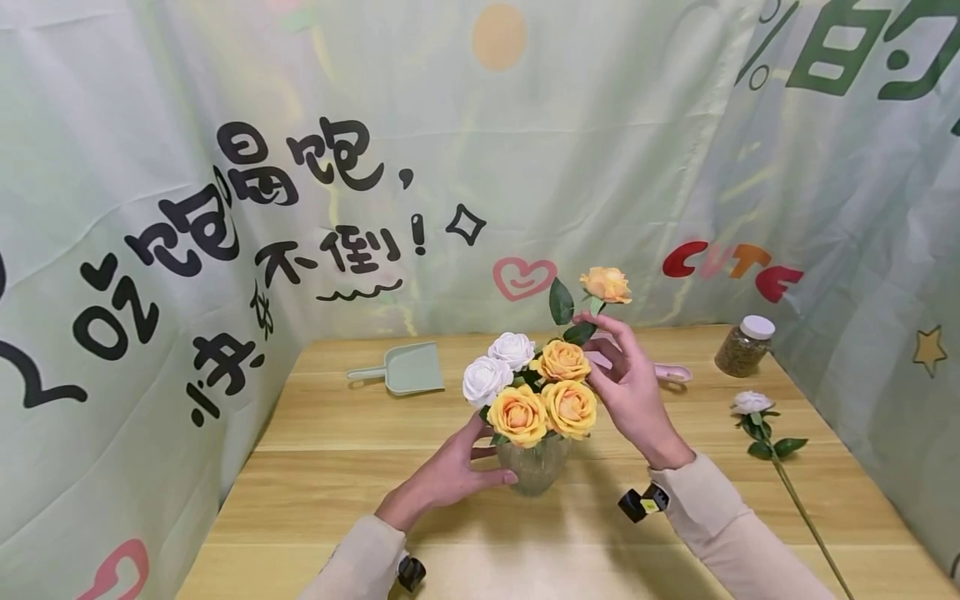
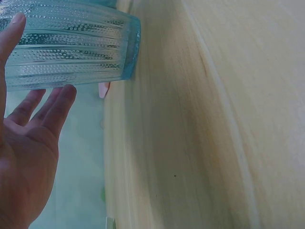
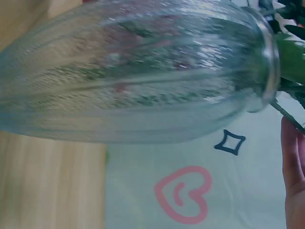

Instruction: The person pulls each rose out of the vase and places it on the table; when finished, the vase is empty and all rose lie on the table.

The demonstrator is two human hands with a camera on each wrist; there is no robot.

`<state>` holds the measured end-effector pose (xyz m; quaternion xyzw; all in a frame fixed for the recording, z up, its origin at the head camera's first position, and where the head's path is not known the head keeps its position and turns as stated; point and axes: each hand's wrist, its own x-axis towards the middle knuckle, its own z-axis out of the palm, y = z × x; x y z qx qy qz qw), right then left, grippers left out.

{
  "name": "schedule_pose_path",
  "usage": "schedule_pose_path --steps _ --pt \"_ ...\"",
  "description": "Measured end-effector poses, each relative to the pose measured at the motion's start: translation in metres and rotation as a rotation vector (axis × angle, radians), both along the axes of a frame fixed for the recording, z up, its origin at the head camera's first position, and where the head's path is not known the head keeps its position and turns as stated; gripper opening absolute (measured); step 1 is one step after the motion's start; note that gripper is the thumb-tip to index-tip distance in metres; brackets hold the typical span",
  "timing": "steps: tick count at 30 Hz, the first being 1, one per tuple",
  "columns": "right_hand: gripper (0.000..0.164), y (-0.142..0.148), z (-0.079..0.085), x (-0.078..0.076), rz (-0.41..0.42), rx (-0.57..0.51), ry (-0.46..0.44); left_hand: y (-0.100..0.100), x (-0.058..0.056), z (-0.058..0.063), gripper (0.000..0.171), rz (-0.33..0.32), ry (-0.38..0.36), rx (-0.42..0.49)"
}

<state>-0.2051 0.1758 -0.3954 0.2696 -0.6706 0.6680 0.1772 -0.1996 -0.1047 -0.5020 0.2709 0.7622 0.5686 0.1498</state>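
Observation:
A ribbed glass vase [image 1: 534, 471] stands on the wooden table, filled with several yellow roses [image 1: 517, 415] and two white roses [image 1: 486, 382]. My left hand [image 1: 456, 475] holds the vase from the left, thumb in front; in the left wrist view its fingertips [image 2: 69, 90] lie along the glass. Above the vase's right side, my right hand [image 1: 633, 400] pinches the stem of a peach-orange rose [image 1: 606, 285], whose bloom rises over the others. The right wrist view has a green stem [image 3: 286, 114] by the vase's rim, beside the right fingers [image 3: 291, 162].
A pale green dustpan [image 1: 415, 369] lies at the back left. Behind my right hand a pink handle [image 1: 673, 373] shows. A white-lidded jar [image 1: 744, 346] is at the back right, with a loose white rose [image 1: 752, 403] nearer me. Printed cloth [image 1: 600, 167] hangs around the table.

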Motion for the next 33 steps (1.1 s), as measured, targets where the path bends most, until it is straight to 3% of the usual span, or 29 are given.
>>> schedule_pose_path --steps 8,11,18,27,29,33 --pt "0.042 0.005 0.02 -0.003 -0.098 0.019 -0.019 -0.001 -0.001 -0.001 0.098 0.0 -0.001 -0.001" --pt "0.042 0.009 0.029 -0.006 -0.076 -0.042 -0.027 -0.002 -0.001 -0.002 0.097 -0.001 -0.002 0.002" --pt "0.041 0.022 0.056 -0.009 -0.116 -0.185 0.063 -0.003 -0.002 -0.003 0.1 -0.004 0.016 -0.003" --pt "0.043 0.06 0.088 -0.008 -0.086 -0.436 0.136 -0.003 -0.002 -0.003 0.1 -0.002 -0.002 0.006" --pt "0.044 0.073 0.09 -0.006 -0.102 -0.445 0.12 -0.002 -0.002 -0.004 0.099 -0.002 -0.012 0.011" --pt "0.043 0.103 0.084 0.002 -0.152 -0.332 0.052 -0.002 -0.002 -0.003 0.098 0.0 -0.016 0.008"
